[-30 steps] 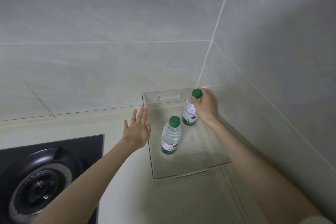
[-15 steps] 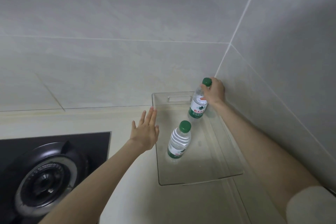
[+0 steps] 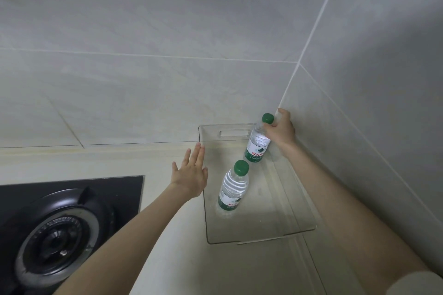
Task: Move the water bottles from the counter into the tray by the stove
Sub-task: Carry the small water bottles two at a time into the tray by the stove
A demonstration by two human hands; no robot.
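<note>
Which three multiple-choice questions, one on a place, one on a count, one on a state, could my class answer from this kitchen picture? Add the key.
1. Where is the clear tray relative to the stove? A) on it B) left of it C) right of it, in the wall corner
2. How many green-capped bottles are in view? A) one B) two C) three
3. How is the left hand? A) open, fingers straight B) gripping a bottle C) clenched
Key: C, it sits by the corner tiles; B, near bottle and far bottle; A, only the right hand holds a bottle.
</note>
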